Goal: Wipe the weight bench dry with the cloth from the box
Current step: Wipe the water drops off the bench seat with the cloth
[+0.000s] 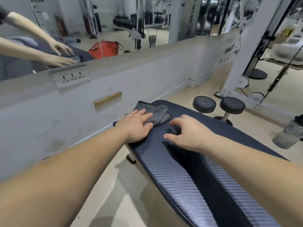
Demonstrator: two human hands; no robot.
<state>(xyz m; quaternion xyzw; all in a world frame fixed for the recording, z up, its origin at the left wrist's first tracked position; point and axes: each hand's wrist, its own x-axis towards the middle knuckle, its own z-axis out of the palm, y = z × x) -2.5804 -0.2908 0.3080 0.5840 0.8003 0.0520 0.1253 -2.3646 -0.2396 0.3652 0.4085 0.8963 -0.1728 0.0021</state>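
We find the grey cloth [159,113] bunched at the far end of the weight bench [173,181]; the left hand [136,124] presses it flat with straight fingers; the right hand [185,134], just beside, is loosely curled and holds nothing; the bench's long axis runs from the cloth back toward us, so we judge the stroke must come that way.
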